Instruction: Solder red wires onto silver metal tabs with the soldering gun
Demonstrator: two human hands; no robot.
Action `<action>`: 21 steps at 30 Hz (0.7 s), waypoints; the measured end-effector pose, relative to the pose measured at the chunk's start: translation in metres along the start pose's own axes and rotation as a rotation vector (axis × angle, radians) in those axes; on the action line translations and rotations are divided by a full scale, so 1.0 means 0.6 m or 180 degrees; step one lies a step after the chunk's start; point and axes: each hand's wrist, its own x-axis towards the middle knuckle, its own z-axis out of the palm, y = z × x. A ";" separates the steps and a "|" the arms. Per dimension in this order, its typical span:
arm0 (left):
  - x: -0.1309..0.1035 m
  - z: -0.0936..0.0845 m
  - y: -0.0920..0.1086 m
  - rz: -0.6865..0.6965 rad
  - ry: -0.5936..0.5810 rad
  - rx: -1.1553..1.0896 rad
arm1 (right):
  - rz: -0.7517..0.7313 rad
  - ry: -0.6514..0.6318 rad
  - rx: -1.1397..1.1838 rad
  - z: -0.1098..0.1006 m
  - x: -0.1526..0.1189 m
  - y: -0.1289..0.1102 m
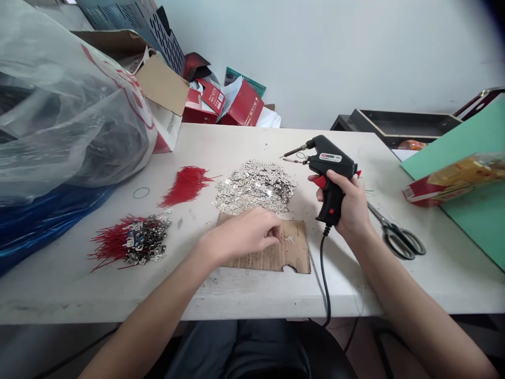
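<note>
My right hand (351,202) is wrapped round the grip of a black soldering gun (335,160) with a red trigger, its tip pointing left above the table. Over a piece of brown cardboard (260,258), my left hand (252,234) is closed with its fingers curled down; whatever they may hold is hidden. A small metal tab (290,239) lies on the cardboard just right of those fingers. Behind the cardboard spreads a pile of small silver metal tabs (256,184). Left of that pile is a bundle of short red wires (184,185).
Red wires with metal tabs at their ends (130,239) are heaped at the left. Scissors (398,234) lie at the right, near a green board (453,142) bearing a yellow-and-red packet (453,179). A big plastic bag (79,110) and red boxes (244,105) stand at the back left.
</note>
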 end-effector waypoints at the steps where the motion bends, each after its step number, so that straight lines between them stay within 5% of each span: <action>1: 0.001 0.003 -0.002 0.0058 0.0003 0.0015 | -0.0082 0.0036 0.0013 -0.001 -0.003 -0.004; 9: 0.002 0.010 0.005 0.0189 0.0263 0.0074 | -0.0266 0.0440 -0.0004 -0.049 -0.106 -0.024; 15: 0.000 0.009 0.011 0.0081 0.0378 -0.0134 | 0.0074 0.0916 -0.0442 -0.097 -0.224 -0.005; 21: 0.005 0.004 -0.004 -0.0071 0.0305 -0.0296 | 0.0452 0.1086 -0.0496 -0.105 -0.308 0.023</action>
